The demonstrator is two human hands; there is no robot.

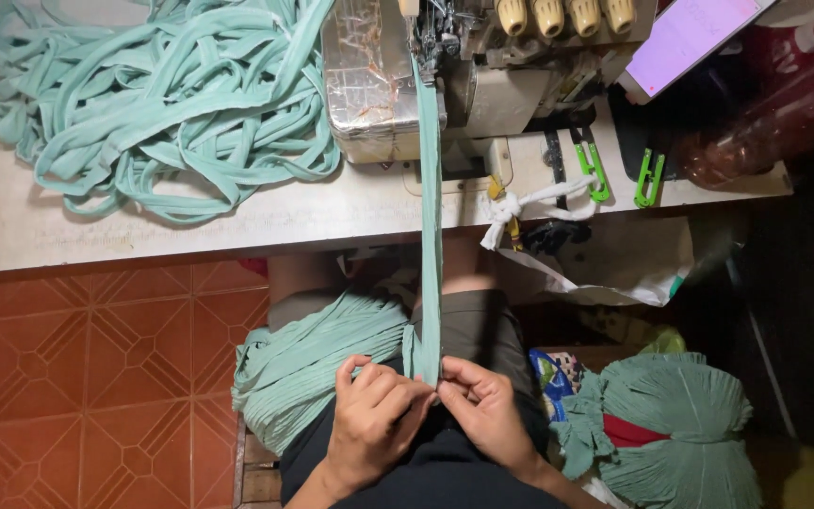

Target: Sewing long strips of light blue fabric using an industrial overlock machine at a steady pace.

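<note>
Left hand [369, 415] and right hand [484, 407] both pinch a green fabric strip [431, 236] | strip runs toward 12 o'clock into sewing machine [482, 75] | loose strips [162, 104] at 10 o'clock on table [237, 221].

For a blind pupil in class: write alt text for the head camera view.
Left hand and right hand pinch a green fabric strip running up to a sewing machine on a table, beside a heap of strips.

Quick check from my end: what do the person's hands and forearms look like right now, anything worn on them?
Both are bare. The left hand and right hand show no gloves, rings, watch or bracelets that can be made out. The forearms are uncovered as far as the bottom edge of the picture; no sleeves reach into view. Nails look short and unpainted.
</note>
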